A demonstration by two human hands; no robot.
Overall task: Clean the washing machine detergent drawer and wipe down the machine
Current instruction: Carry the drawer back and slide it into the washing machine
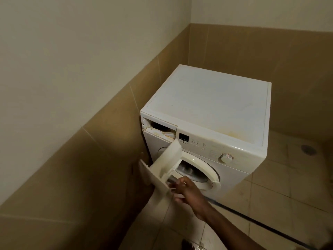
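**Clerk:** Progress?

**Inspector:** Early, in my judgement. At centre frame, one open slot [159, 129] in the machine's upper left corner shows brownish residue. Below it, one detergent drawer [162, 165] is fully out and tilted, with its front panel lowest. It is held in front of the one round door [201, 168]. Removal is done. No cloth or water is visible, so washing the drawer, clearing the slot and wiping down appear to remain.

**Clerk:** Hands?

**Inspector:** One is in view. The right hand [187, 190], entering from lower right, grips the drawer's front panel with fingers curled round its end. The left hand is out of frame.

**Clerk:** Remaining count?

**Inspector:** One washing machine [207, 105], its top yellowed near the front edge. One dial [226, 157]. One dark hose or cable [252, 221] along the floor. One floor drain [309, 149] at far right.
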